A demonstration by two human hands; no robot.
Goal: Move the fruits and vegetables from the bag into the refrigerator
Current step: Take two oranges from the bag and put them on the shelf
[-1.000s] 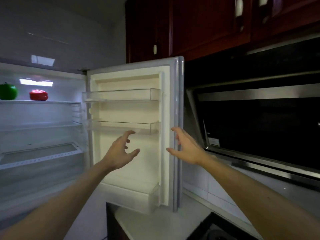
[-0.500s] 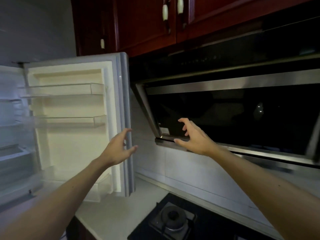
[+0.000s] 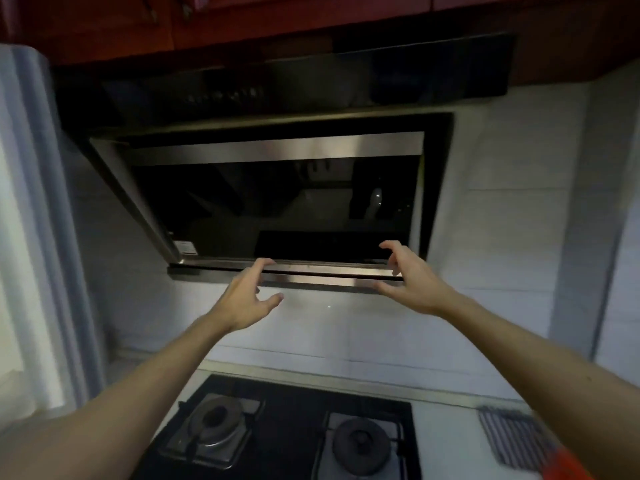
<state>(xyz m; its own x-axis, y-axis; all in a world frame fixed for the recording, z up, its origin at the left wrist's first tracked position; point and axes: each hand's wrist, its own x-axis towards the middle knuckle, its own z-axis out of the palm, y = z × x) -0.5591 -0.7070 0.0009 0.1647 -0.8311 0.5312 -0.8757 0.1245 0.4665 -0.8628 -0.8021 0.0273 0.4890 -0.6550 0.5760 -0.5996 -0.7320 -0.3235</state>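
- Nearest, both forearms reach forward and up from the bottom corners, bare, with nothing carried on them.
- Below them lies a hob [image 3: 287,427] with two burners, set in a pale counter [image 3: 446,441]; a striped cloth [image 3: 512,434] lies at the counter's right end, and a blurred orange-red thing [image 3: 568,465] shows at the bottom right edge. I cannot tell what that thing is.
- The left hand [image 3: 246,296] is spread, fingers loosely curled, thumb out, holding nothing.
- The right hand [image 3: 412,282] is likewise spread and empty, its fingertips raised in front of the hood's lower rail.
- Behind the hands hangs the hood [image 3: 277,202], its dark glass tilted and its steel rail running left to right; whether either hand touches the rail cannot be told.
- At the far left edge stands the fridge door [image 3: 38,220], seen edge-on and upright, its long axis vertical; the fridge's inside is out of view.
- No bag and no fruit or vegetable can be made out with certainty, so their pointing and long axis cannot be given.
- Judgement: the fridge lies left of both hands, the left hand nearer. The bag probably lies to the right or lower, beyond the frame, which would put the right hand nearer for the next pick.
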